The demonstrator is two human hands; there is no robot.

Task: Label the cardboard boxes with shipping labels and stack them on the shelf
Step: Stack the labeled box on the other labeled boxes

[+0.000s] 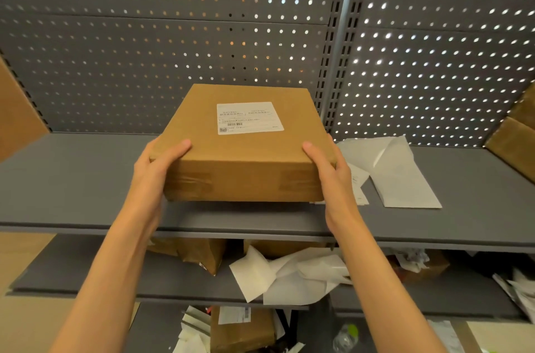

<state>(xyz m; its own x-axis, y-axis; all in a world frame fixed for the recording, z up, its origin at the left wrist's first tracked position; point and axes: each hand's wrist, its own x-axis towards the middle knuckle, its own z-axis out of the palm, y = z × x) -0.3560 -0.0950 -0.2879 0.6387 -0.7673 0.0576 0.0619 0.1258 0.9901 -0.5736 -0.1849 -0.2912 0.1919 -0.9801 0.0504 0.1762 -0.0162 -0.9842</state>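
boxes: several, one held (pixel 243 147); label: one (pixel 249 117); hands: two

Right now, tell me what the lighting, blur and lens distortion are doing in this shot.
Head view: bright light shines through the pegboard holes at right, dimmer at left; wide-angle lens bends the shelf edges and splays the uprights; the box and its label are fairly sharp, though the print is too small to read; the box casts a soft shadow beneath; lower shelves look dim.

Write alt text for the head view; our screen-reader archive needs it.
Two hands, left and right, grip a labelled cardboard box at its near corners over a grey shelf. Loose white paper lies to its right.
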